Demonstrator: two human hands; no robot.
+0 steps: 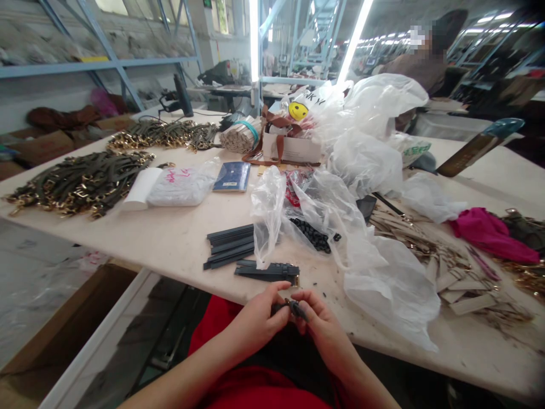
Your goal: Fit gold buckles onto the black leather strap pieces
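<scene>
Close to the table's front edge, my left hand [263, 313] and my right hand [322, 322] meet over a small dark strap [297, 309]. Both hands are closed on it, fingers pinching from either side and hiding much of its length. Just beyond my fingertips lies a short stack of dark straps [266, 271] with a gold buckle at its right end. Behind that, more flat dark strips [230, 245] are laid side by side. Small black loops [313, 234] spill from an opened clear plastic bag [330, 204].
Dark straps with gold hardware [80, 182] are heaped at left. A blue booklet [232, 176] lies mid-table beside a wrapped white packet [181, 184]. Plastic bags [370, 153] crowd the centre right, near pale straps [451, 267] and a magenta cloth [494, 234]. A person [419, 62] is in the background.
</scene>
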